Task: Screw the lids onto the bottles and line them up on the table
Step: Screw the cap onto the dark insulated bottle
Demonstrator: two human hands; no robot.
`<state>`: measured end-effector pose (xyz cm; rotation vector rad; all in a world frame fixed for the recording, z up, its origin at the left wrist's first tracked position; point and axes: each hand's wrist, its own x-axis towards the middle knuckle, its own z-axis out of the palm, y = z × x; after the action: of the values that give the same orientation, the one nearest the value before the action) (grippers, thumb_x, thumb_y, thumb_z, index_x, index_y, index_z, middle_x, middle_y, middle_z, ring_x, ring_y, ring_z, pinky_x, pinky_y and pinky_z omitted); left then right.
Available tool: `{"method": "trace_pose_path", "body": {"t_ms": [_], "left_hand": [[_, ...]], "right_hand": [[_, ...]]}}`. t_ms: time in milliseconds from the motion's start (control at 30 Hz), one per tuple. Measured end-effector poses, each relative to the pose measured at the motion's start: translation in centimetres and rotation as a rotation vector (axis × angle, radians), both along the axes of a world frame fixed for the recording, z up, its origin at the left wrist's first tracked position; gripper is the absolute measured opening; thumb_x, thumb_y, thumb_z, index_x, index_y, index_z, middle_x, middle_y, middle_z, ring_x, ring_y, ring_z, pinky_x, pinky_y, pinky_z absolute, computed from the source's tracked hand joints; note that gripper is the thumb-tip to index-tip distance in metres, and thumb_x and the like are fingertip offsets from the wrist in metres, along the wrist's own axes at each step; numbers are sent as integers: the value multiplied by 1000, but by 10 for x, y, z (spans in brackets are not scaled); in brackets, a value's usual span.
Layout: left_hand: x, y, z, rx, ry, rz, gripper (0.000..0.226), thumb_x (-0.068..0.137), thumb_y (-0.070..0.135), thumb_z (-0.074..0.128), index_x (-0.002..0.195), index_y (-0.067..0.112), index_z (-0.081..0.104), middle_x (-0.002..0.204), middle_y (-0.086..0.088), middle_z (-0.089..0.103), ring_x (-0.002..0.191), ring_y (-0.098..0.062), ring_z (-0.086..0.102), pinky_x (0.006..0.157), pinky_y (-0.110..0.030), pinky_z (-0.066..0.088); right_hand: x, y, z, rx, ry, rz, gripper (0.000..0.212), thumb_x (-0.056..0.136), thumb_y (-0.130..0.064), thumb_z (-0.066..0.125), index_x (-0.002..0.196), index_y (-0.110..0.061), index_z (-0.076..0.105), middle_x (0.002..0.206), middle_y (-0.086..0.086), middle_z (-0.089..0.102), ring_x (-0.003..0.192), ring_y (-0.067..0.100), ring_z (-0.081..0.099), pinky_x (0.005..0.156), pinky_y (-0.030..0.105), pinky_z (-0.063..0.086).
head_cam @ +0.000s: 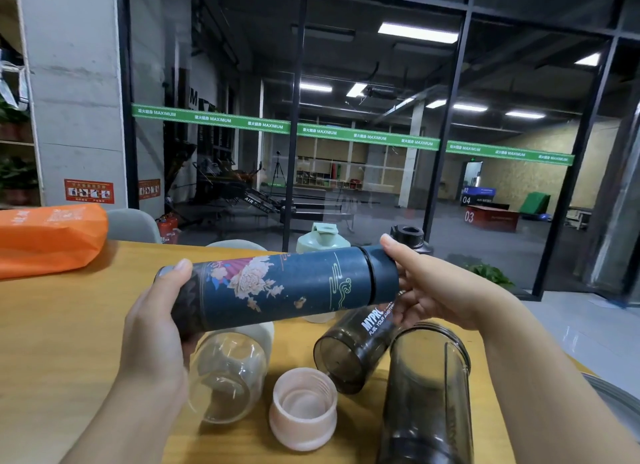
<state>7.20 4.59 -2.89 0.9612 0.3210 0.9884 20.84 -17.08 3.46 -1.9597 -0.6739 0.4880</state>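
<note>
I hold a dark blue flask [287,287] with a flower print sideways above the wooden table [69,325]. My left hand [156,325] grips its base end. My right hand [426,290] has its fingers curled round the flask's dark lid [381,273], which sits on the neck. Under the flask lie a clear bottle [225,373] and a smoky dark bottle [353,349], both on their sides and without lids. A pink lid [304,408] stands open side up. A second dark bottle [426,394] stands open at the right front.
A pale green lid [323,240] and a black lid [412,237] sit at the table's far edge. An orange bag [48,238] lies at the far left. A grey chair back [133,224] is behind the table. A glass wall stands beyond.
</note>
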Motion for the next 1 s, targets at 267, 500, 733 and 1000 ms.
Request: {"method": "trace_pose_path", "body": {"t_ms": [267,500,733,1000], "left_hand": [[-1,-1,0,-18,-6,-1,18,91,32,54,80,21,62,78,-1,67,75,-15,64,66,-30,48],[-2,-1,2,-21,-38,8,19,91,30,54,76,21,62,57,9,69,71,-12,64,66,-30,48],[-2,-1,3,-26,-34,9,14,91,31,55,82,22,61,83,-2,66,80,-16,64,68,-30,49],[-3,-3,3,5,-46,4,17,91,30,54,78,22,61,65,5,69,74,-14,65,66,-29,47]], "right_hand": [[5,-12,-2,157,-26,186,83,67,-22,78,134,-46,36,129,8,53,102,27,68,77,31,56],[10,-15,-2,198,-35,238,66,62,-23,80,122,-38,56,124,13,58,103,36,66,73,34,55],[8,-13,-3,202,-21,196,65,61,-38,75,121,-25,55,107,20,64,65,21,64,57,25,54],[-1,-2,-2,1,-42,27,55,94,-54,35,105,-7,61,49,-2,57,46,12,45,46,20,38]]}}
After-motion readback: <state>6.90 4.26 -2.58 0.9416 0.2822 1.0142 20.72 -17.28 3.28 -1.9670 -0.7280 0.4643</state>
